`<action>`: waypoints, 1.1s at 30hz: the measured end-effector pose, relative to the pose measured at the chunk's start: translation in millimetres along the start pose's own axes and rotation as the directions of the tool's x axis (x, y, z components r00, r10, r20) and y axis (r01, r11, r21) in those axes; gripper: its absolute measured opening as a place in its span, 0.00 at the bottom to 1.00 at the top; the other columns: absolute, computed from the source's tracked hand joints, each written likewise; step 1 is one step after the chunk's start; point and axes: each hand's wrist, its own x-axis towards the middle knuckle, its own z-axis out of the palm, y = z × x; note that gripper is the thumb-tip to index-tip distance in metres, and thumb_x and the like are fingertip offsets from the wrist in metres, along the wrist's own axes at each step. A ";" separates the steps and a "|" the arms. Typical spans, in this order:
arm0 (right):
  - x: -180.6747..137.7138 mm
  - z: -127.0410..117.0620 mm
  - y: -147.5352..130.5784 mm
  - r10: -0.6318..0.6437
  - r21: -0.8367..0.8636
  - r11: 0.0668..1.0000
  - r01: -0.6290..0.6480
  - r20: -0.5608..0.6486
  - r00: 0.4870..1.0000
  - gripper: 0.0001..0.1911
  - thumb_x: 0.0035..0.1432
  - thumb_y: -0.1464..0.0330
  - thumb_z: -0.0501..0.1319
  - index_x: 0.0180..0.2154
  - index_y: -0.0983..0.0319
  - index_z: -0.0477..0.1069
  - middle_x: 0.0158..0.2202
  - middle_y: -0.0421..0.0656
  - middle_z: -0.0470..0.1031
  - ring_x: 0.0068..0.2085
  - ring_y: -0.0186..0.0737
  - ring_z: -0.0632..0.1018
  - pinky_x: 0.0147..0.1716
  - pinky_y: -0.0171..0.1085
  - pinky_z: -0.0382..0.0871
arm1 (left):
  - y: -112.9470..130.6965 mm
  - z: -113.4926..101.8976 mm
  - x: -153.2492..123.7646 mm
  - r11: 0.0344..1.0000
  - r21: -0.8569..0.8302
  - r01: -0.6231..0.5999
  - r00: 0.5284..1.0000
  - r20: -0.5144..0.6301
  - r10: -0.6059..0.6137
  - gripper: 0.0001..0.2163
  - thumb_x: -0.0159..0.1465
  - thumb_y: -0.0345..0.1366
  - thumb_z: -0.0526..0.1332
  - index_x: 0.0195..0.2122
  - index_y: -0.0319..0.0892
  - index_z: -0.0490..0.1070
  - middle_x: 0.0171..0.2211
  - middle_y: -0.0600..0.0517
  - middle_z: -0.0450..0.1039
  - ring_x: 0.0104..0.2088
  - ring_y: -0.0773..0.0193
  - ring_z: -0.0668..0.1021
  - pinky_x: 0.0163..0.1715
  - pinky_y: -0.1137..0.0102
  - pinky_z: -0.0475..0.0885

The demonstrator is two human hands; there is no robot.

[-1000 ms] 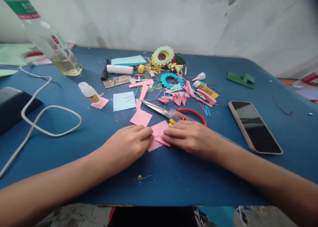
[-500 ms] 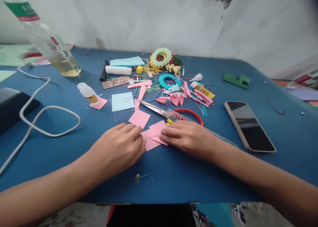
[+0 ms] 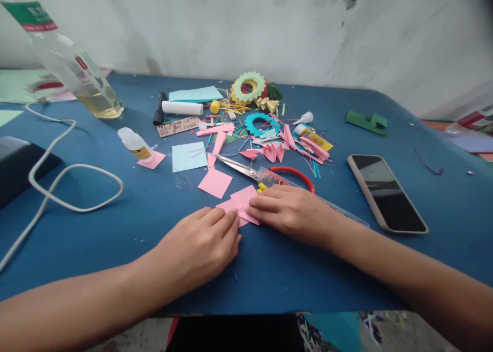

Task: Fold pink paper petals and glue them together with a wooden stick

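From my end I see the pink paper (image 3: 244, 197) on the table (image 3: 269, 285), between both hands and just nearer than the scissors (image 3: 252, 173). Its narrow folded flap slants lengthwise, down and rightward, toward the right hand (image 3: 288, 209). This hand and the left hand (image 3: 206, 241) curl their fingers onto the paper; pinching or merely pressing, I can't tell.

The folded paper (image 3: 243, 198) is plain pink. The scissors (image 3: 252, 173) have a red handle (image 3: 298, 174). The tabletop (image 3: 308, 285) is solid blue.
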 end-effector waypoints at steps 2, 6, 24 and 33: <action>0.0 -0.4 0.3 -0.006 0.011 1.000 0.006 -0.004 1.000 0.17 0.65 0.74 0.46 0.36 0.68 0.73 0.32 0.46 0.75 0.35 0.39 0.75 0.36 0.38 0.68 | 0.1 0.1 1.4 0.999 -0.034 0.024 0.999 0.028 -0.023 0.12 0.63 0.31 0.52 0.40 0.31 0.73 0.33 0.44 0.76 0.32 0.56 0.76 0.29 0.64 0.74; -0.1 -0.2 -0.6 0.007 0.010 1.000 -0.006 -0.018 1.000 0.16 0.65 0.73 0.48 0.36 0.68 0.73 0.33 0.47 0.76 0.36 0.38 0.75 0.38 0.38 0.68 | 0.9 1.2 3.6 0.996 -0.070 0.055 0.997 0.058 -0.051 0.13 0.62 0.31 0.52 0.41 0.31 0.73 0.32 0.45 0.75 0.31 0.57 0.75 0.29 0.64 0.73; -1.4 -4.8 -6.9 0.177 -0.069 0.981 -0.179 -0.024 0.984 0.12 0.60 0.68 0.53 0.35 0.60 0.76 0.31 0.43 0.73 0.37 0.41 0.69 0.44 0.44 0.53 | -14.6 -8.1 5.3 0.940 -0.283 0.191 0.972 0.187 -0.141 0.12 0.59 0.32 0.54 0.40 0.41 0.75 0.31 0.48 0.76 0.32 0.60 0.77 0.33 0.66 0.72; -6.5 -7.8 -5.9 0.189 -0.083 0.978 -0.191 -0.034 0.981 0.13 0.60 0.69 0.53 0.34 0.60 0.76 0.29 0.43 0.72 0.36 0.41 0.68 0.44 0.44 0.51 | -35.6 -18.5 -1.4 0.918 -0.354 0.180 0.972 0.205 -0.112 0.12 0.60 0.33 0.54 0.39 0.43 0.77 0.29 0.50 0.79 0.29 0.62 0.79 0.30 0.68 0.73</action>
